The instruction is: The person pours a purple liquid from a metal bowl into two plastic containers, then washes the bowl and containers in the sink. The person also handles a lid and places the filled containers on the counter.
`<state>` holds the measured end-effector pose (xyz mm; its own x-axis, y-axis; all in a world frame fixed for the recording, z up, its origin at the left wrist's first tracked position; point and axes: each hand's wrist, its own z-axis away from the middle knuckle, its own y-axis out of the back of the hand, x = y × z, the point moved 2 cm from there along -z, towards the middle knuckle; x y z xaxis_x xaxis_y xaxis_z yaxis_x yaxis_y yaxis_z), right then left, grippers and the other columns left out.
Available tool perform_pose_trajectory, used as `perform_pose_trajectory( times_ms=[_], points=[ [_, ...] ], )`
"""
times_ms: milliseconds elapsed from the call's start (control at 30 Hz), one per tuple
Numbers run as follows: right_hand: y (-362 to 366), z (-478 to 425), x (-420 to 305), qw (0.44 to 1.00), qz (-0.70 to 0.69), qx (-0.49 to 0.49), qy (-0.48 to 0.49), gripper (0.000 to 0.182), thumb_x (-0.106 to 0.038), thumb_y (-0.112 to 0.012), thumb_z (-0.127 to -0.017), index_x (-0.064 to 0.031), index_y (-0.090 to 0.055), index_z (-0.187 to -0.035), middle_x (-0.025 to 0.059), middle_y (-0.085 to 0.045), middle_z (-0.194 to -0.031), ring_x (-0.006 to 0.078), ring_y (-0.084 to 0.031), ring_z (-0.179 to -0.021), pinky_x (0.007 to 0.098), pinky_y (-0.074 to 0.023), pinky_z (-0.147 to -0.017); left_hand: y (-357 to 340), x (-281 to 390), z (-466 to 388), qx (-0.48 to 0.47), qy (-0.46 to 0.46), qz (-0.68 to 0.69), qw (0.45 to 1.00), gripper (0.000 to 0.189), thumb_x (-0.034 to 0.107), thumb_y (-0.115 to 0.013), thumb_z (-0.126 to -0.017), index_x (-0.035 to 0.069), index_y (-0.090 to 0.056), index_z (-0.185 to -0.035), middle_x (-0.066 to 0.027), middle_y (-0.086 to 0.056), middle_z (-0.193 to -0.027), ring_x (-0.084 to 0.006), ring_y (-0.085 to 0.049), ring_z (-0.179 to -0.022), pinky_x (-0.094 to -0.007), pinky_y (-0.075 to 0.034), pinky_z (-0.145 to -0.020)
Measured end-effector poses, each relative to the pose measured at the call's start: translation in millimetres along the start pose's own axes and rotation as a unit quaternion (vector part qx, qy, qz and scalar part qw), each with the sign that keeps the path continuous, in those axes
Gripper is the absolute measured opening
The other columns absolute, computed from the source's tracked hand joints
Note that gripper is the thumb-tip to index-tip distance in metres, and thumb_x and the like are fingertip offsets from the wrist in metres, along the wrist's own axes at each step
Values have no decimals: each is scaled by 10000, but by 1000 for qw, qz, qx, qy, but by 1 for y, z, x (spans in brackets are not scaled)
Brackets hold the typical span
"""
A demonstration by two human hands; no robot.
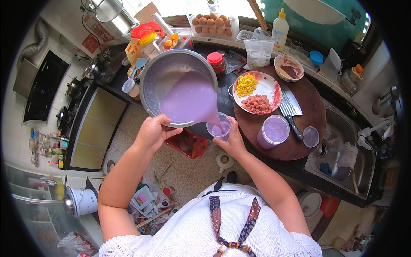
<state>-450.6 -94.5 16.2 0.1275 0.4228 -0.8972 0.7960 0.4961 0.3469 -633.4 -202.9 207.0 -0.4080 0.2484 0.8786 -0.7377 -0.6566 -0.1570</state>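
Observation:
My left hand (pixel 154 132) grips the near rim of a large steel bowl (pixel 154 80), tilted to the right. Purple liquid (pixel 192 96) streams over the bowl's lip into a clear plastic cup (pixel 227 136), which is partly filled. My right hand (pixel 232 138) holds that cup around its side, below the lip. On the round brown board to the right stands a second plastic cup (pixel 265 139), filled nearly to the rim with the same frothy purple liquid. A clear round lid (pixel 311 137) lies near it.
The round wooden board (pixel 289 151) carries a plate (pixel 266 83) of corn and diced pink meat, a cleaver (pixel 297 104), a fork (pixel 287 107) and a stained bowl (pixel 289 58). A sink (pixel 364 183) is at right. A red-lidded jar (pixel 215 62) stands behind the steel bowl; a red bag (pixel 192 146) hangs below.

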Motion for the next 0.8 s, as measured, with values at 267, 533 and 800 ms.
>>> perform_pose_trajectory(
  times_ms=[267,533,800],
  points=[
    [0,0,0,1000,6,-4,-5,915,-143,-796,-651,-40,-195,-1334,239,-374,-1292,396,-446,-1172,425,-397,-970,-2,2,0,-6,-10,-11,1000,238,11,-436,-811,-108,-507,-1004,-185,-587,-992,-271,-626,-861,-371,-589,-723],
    [0,0,0,1000,6,-1,-4,915,-147,-796,-650,-37,-199,-1334,238,-378,-1292,398,-444,-1177,427,-398,-970,-3,5,1,-11,-8,-12,1000,283,-4,-448,-807,-97,-498,-1070,-164,-590,-1007,-245,-625,-878,-353,-582,-748],
    [0,0,2,1000,-4,-6,-7,915,-145,-794,-648,-35,-199,-1335,239,-373,-1299,402,-431,-1191,426,-390,-982,-4,4,2,-12,-14,-17,1000,279,-2,-447,-807,-94,-501,-1065,-165,-593,-1008,-246,-628,-873,-354,-585,-741]
  ],
)
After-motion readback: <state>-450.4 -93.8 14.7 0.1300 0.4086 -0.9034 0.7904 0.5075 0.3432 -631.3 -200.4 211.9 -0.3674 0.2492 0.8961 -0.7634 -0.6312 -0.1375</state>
